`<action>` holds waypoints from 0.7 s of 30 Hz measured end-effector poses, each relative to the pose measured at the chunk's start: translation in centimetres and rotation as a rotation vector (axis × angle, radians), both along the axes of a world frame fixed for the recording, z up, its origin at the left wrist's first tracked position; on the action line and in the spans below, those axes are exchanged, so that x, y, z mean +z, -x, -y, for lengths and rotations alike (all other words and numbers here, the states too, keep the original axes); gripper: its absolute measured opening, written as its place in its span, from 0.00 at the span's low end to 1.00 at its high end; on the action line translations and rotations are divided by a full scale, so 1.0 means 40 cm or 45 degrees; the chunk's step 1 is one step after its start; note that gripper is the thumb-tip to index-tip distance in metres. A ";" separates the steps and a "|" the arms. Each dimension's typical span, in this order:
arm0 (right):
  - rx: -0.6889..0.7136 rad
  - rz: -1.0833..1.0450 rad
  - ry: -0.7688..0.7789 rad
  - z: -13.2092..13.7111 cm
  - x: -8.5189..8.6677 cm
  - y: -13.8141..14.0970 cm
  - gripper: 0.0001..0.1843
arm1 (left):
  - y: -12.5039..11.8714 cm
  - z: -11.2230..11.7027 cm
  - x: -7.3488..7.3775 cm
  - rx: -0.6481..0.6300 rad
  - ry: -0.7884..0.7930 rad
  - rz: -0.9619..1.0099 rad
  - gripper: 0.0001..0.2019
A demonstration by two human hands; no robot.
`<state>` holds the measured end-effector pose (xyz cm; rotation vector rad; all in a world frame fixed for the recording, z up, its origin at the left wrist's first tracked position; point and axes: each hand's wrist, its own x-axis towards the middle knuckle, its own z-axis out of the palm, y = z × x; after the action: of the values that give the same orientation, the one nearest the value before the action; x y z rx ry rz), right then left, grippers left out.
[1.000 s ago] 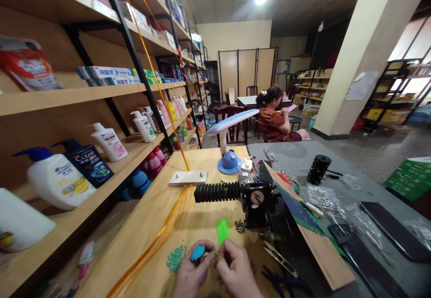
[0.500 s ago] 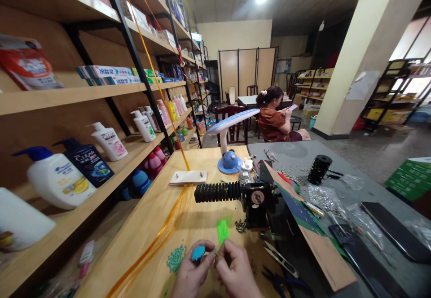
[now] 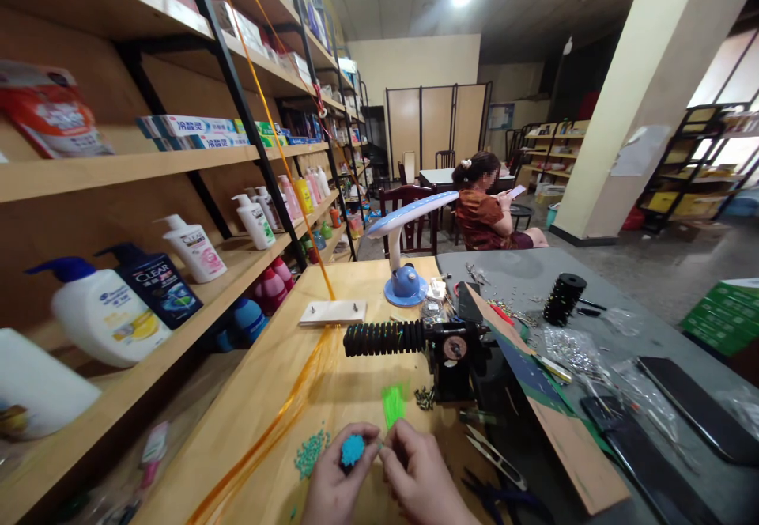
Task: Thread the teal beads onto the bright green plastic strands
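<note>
My left hand (image 3: pixel 339 479) is closed around a small bundle with a round, bright blue end (image 3: pixel 353 450) facing up. Its thumb and forefinger reach toward my right hand (image 3: pixel 420 471), whose fingers are pinched together. Between the two sets of fingertips is something small and thin, too fine to make out. Bright green strands (image 3: pixel 393 406) lie on the wooden table just beyond my right fingers. To the left of my left hand is a scattered pile of tiny teal pieces (image 3: pixel 309 455).
A black ribbed roller (image 3: pixel 383 338) on a black stand lies beyond my hands. Small scissors (image 3: pixel 495 458) and dark-handled pliers (image 3: pixel 504 501) are at right. Orange strands (image 3: pixel 296 375) cross the table from a white plate (image 3: pixel 317 313). A blue lamp (image 3: pixel 406 284) stands behind; a seated person (image 3: pixel 483 205) is further back.
The bundle in my left hand has turned, so its blue end shows rounder and more toward me. My right hand has shifted slightly; the tabletop things stay put.
</note>
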<state>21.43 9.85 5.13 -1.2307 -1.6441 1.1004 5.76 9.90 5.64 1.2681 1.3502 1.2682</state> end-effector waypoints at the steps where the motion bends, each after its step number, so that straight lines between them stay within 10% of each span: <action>1: 0.007 -0.010 0.005 0.000 0.000 -0.003 0.11 | 0.001 0.000 0.002 -0.009 -0.005 -0.008 0.22; 12: -0.016 0.304 -0.215 -0.008 -0.017 0.002 0.14 | 0.000 -0.011 0.009 -0.032 0.097 -0.011 0.24; 21: -0.063 0.020 0.083 -0.014 -0.023 -0.003 0.06 | 0.025 -0.034 0.005 -0.056 0.099 0.047 0.24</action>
<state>21.56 10.39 4.23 -1.3181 -1.5921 1.1244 4.77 11.24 5.84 1.2087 1.3257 1.1917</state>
